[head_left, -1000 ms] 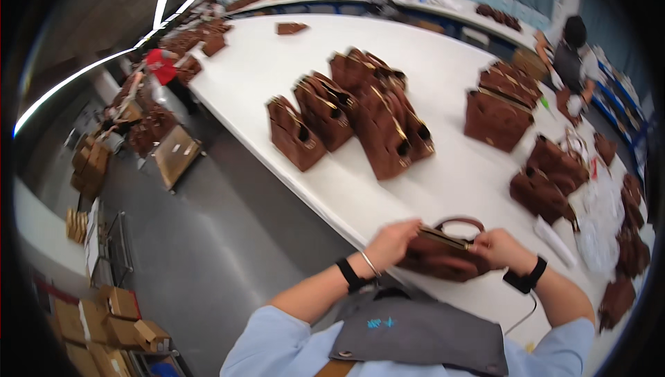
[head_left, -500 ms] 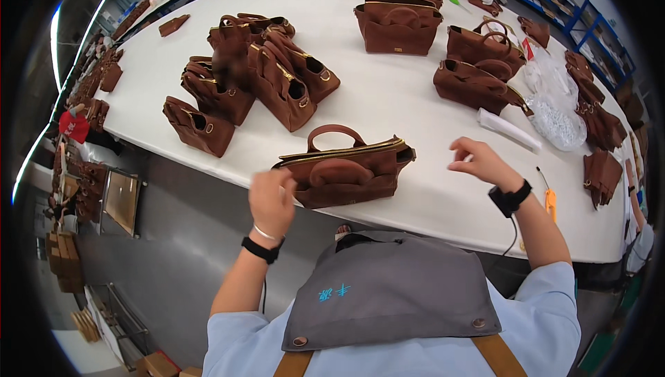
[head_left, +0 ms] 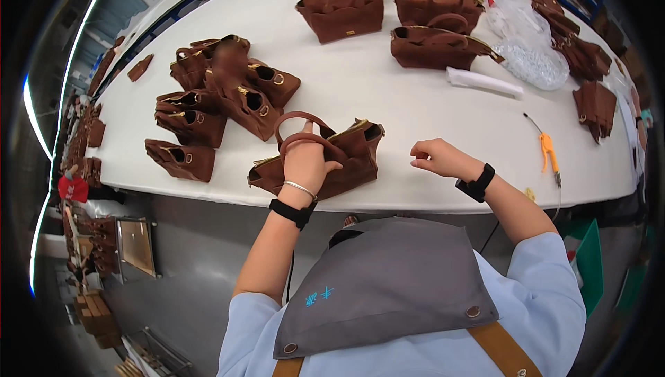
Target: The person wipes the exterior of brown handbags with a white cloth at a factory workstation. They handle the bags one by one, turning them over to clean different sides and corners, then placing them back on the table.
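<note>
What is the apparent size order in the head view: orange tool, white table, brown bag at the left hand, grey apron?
White table
Grey apron
Brown bag at the left hand
Orange tool
Nearness to the camera may enlarge the apron.

The handbag point(head_left: 357, 166) looked like leather, matt and softly creased, its zip point(head_left: 359, 124) of bright gold metal. The table point(head_left: 415, 114) had a smooth white surface with little shine. Beside the other bags, the clear wrapping point(head_left: 530, 62) was thin plastic, glossy and crinkled. The air gun point(head_left: 548, 150) had a smooth orange body that seemed plastic. The apron point(head_left: 388, 287) was dull grey cloth with shiny metal studs point(head_left: 473, 311); the shirt point(head_left: 544, 276) was matt woven cloth. A polished metal bangle point(head_left: 299, 188) gleamed next to a matt black wristband point(head_left: 294, 213). The grey floor point(head_left: 201, 273) looked smooth, with a faint sheen.
</note>
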{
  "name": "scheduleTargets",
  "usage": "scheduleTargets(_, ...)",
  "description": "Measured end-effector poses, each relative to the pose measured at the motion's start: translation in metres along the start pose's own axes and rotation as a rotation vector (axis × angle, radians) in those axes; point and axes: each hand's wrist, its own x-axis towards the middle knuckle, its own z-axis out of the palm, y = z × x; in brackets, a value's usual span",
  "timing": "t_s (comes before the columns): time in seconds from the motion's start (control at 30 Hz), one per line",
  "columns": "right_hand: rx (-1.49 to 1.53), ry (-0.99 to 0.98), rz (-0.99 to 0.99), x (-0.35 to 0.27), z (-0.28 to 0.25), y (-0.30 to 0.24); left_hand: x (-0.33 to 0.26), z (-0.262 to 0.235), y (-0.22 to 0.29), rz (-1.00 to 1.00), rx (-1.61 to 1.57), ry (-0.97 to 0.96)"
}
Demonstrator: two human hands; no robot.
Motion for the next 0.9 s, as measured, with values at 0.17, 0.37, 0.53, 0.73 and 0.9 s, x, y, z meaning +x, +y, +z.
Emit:
scheduleTargets(0.17,0.044,0.048,0.018,-0.022,0.014,0.018,0.015,0.006,0.004,-0.115,-0.061,-0.054)
scheduleTargets(0.37,0.083,0.334,-0.128,-0.03,-0.005,-0.008,0.006,-0.039,-0.022,-0.061,-0.658,0.149)
scheduleTargets(0.53,0.467,0.729,-0.471,-0.028,-0.024,-0.092,-0.007,-0.049,-0.049,-0.087,-1.459,0.218)
scheduleTargets(0.73,0.107,0.891,-0.649,-0.032,-0.049,-0.153,-0.012,-0.025,-0.049,-0.057,-1.63,0.176)
scheduleTargets(0.9,-0.089,1.03,-0.642,-0.029,-0.044,-0.156,-0.018,-0.015,-0.036,-0.087,-1.705,0.158)
